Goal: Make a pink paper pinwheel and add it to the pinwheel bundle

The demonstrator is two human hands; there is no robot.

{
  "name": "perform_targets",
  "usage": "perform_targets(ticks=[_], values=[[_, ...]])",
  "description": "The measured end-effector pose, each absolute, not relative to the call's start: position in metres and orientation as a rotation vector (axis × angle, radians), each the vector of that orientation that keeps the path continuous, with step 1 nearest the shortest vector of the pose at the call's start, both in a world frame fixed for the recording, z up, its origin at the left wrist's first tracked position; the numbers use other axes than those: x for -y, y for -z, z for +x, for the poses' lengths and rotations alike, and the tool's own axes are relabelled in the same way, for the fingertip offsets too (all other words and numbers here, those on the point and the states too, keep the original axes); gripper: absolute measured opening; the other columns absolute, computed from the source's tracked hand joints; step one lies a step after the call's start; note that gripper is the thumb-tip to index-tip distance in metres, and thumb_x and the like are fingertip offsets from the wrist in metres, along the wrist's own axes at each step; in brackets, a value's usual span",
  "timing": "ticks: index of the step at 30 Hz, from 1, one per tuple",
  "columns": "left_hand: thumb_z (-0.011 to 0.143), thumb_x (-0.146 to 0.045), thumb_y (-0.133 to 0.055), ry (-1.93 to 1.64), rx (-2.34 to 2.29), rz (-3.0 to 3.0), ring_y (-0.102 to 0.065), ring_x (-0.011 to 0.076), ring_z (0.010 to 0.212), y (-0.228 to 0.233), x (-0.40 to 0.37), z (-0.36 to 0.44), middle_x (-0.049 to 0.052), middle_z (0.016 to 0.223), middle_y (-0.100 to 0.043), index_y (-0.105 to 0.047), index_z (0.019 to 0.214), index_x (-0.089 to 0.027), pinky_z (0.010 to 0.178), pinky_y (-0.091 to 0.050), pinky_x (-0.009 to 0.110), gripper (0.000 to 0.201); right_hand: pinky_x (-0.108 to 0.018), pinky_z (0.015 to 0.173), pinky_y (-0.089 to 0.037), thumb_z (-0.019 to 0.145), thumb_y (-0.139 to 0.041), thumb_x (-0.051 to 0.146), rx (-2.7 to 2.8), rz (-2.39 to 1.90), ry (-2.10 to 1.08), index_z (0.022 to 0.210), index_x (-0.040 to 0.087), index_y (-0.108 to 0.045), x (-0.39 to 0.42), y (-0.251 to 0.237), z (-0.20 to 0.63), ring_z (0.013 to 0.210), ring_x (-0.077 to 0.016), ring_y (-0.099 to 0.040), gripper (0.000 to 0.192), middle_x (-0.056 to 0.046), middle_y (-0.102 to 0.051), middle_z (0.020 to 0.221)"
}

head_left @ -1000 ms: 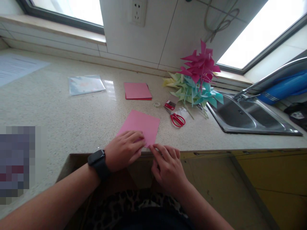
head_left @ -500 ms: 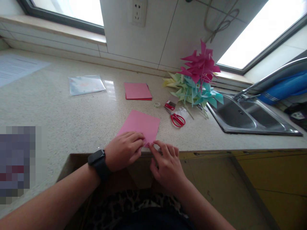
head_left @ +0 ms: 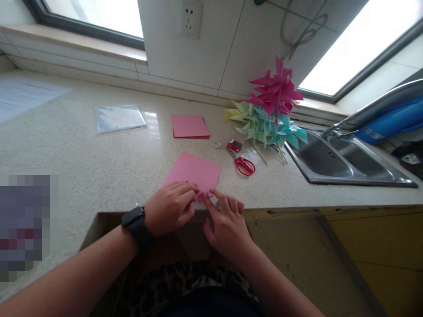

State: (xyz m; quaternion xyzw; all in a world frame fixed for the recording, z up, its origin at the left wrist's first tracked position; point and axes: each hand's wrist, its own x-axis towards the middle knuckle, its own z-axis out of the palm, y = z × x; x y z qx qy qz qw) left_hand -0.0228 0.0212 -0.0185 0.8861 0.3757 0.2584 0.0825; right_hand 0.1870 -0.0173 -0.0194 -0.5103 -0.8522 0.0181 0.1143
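Note:
A pink square sheet of paper [head_left: 195, 171] lies on the speckled stone counter [head_left: 99, 163] near its front edge. My left hand [head_left: 170, 207], with a black watch on the wrist, presses flat on the sheet's near edge. My right hand [head_left: 224, 222] sits beside it, its fingertips pinching the sheet's near right corner. Both hands touch the same sheet and their fingers nearly meet.
Red-handled scissors [head_left: 243, 165], a small red box [head_left: 234, 145] and a tape ring [head_left: 216, 144] lie behind the sheet. A stack of pink paper [head_left: 189, 126], a clear bag [head_left: 119, 118], a pile of paper pinwheels [head_left: 269, 116] and a steel sink [head_left: 343, 160] stand further off.
My right hand has slid a little left and forward along the sheet's near corner, toward my left hand. The view rose slightly. The sheet stays in place.

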Motion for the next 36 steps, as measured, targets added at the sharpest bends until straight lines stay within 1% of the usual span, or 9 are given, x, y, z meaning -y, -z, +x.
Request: perform_targets(ticks=[4,6,10,15,23,27,30,33,36], values=[[0.085,-0.01,-0.054,-0.805,-1.082,2.64,-0.068,0.0216,0.106,0.017,-0.022,-0.023,0.007,0.106,-0.072,-0.063,0.095,-0.018,0.119,-0.035,0.052,0.015,-0.051,0.097,-0.033,0.083,-0.059,0.024,2.498,-1.5,-0.063,0.149,0.02,-0.044,0.015,0.019,0.184,0.121,-0.0332,-0.042,0.068,-0.012,-0.043,0.151],[0.085,-0.01,-0.054,-0.806,-1.073,2.617,-0.068,0.0217,0.105,0.016,-0.022,-0.023,0.007,0.105,-0.072,-0.061,0.097,-0.018,0.119,-0.034,0.053,0.017,-0.051,0.098,-0.033,0.081,-0.059,0.024,2.505,-1.503,-0.072,0.15,0.019,-0.042,0.014,0.019,0.183,0.122,-0.0336,-0.041,0.071,-0.011,-0.042,0.153],[0.082,-0.007,-0.05,-0.87,-1.128,2.531,-0.068,0.0231,0.103,0.015,-0.022,-0.023,0.01,0.105,-0.069,-0.049,0.116,-0.015,0.113,-0.043,0.052,0.035,-0.051,0.099,-0.032,0.079,-0.06,0.025,2.518,-1.515,-0.076,0.151,0.019,-0.041,0.013,0.018,0.18,0.125,-0.0344,-0.04,0.075,-0.01,-0.039,0.156],[0.077,-0.002,-0.046,-0.873,-1.197,2.506,-0.066,0.0262,0.107,0.017,-0.021,-0.024,0.012,0.104,-0.066,-0.044,0.117,-0.015,0.102,-0.052,0.051,0.042,-0.052,0.104,-0.027,0.079,-0.059,0.028,2.526,-1.49,-0.078,0.151,0.017,-0.039,0.01,0.017,0.178,0.131,-0.034,-0.037,0.075,-0.009,-0.036,0.159],[0.077,-0.002,-0.049,-0.827,-1.181,2.542,-0.058,0.0281,0.119,0.017,-0.02,-0.022,0.014,0.118,-0.062,-0.047,0.123,-0.014,0.109,-0.047,0.05,0.048,-0.054,0.109,-0.021,0.078,-0.059,0.033,2.529,-1.475,-0.13,0.153,0.019,-0.036,0.005,0.016,0.175,0.139,-0.033,-0.033,0.08,-0.004,-0.033,0.162],[0.08,-0.005,-0.052,-0.857,-1.147,2.634,-0.058,0.0272,0.118,0.018,-0.018,-0.02,0.013,0.12,-0.062,-0.056,0.117,-0.015,0.113,-0.043,0.052,0.038,-0.053,0.111,-0.019,0.079,-0.059,0.034,2.539,-1.463,-0.14,0.154,0.019,-0.034,0.003,0.013,0.175,0.14,-0.0325,-0.032,0.081,-0.003,-0.035,0.161],[0.081,-0.009,-0.055,-0.857,-1.123,2.716,-0.061,0.0274,0.113,0.017,-0.016,-0.019,0.012,0.115,-0.066,-0.064,0.109,-0.016,0.109,-0.046,0.052,0.03,-0.053,0.11,-0.021,0.077,-0.059,0.034,2.535,-1.457,-0.135,0.153,0.019,-0.035,0.004,0.013,0.176,0.138,-0.0333,-0.034,0.081,-0.004,-0.037,0.16],[0.082,-0.009,-0.056,-0.839,-1.108,2.737,-0.064,0.0256,0.103,0.015,-0.015,-0.018,0.01,0.105,-0.069,-0.066,0.106,-0.016,0.102,-0.051,0.049,0.027,-0.053,0.109,-0.022,0.077,-0.06,0.034,2.529,-1.446,-0.144,0.153,0.021,-0.037,0.004,0.014,0.178,0.137,-0.0339,-0.036,0.08,-0.004,-0.037,0.16],[0.083,-0.008,-0.055,-0.846,-1.121,2.737,-0.064,0.0261,0.101,0.014,-0.015,-0.016,0.011,0.102,-0.07,-0.067,0.104,-0.014,0.097,-0.053,0.047,0.026,-0.053,0.109,-0.023,0.079,-0.06,0.033,2.518,-1.417,-0.167,0.154,0.02,-0.034,0.004,0.014,0.183,0.137,-0.0334,-0.037,0.08,-0.005,-0.037,0.16]])
